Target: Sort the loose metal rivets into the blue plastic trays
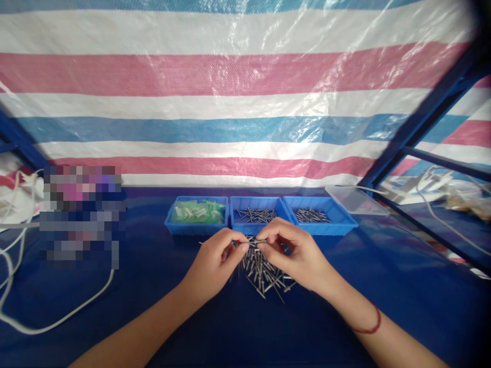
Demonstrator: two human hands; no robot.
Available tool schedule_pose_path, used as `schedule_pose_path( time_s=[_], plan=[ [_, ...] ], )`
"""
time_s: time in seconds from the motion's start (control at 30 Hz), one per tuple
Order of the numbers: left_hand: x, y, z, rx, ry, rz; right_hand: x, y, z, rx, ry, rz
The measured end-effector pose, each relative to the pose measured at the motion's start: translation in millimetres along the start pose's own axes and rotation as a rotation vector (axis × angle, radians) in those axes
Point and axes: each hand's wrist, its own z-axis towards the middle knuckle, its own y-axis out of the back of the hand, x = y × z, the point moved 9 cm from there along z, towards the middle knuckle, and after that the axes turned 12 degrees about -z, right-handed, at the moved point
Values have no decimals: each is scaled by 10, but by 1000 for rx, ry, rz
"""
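Both hands meet over a loose pile of metal blind rivets [264, 273] on the blue table. Between them a single thin blind rivet [252, 242] lies roughly level. The thumb and fingertips of my left hand [215, 259] pinch its left end. At the other end, my right hand [301, 255] grips it the same way. Just beyond the fingers stand three blue bins. The middle bin [233, 223] and the right bin [345, 223] contain similar thin metal pieces, while the left bin [195, 229] holds small pale pieces and green material.
A clear plastic lid [358, 200] lies behind the right bin. White cable [76, 315] loops over the table at left, near a blurred-out patch. Blue metal frame posts [418, 120] rise at both sides, with a striped plastic sheet [215, 74] behind.
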Motion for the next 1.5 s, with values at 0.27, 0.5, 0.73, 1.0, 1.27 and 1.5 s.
schedule_pose_path(
  time_s=[0.27, 0.5, 0.73, 1.0, 1.27, 1.5],
  plan=[
    [88, -115, -23, 88, 40, 59, -4, 271, 40, -108, 27, -202],
    [67, -173, -51, 161, 17, 71, -427, 1084, -36, -468, -134, -801],
    [49, -197, -41, 194, 1, 83, -434, 566, 65, 50, -37, -507],
    [23, -196, -38, 214, 4, 96, -387, -109, -63, 502, 45, -375],
    [26, -218, -49, 232, -8, 91, -432, -96, -105, 483, 22, -391],
    [87, -168, -27, 171, 33, 121, -371, -91, -87, 501, -31, -327]
  ],
)
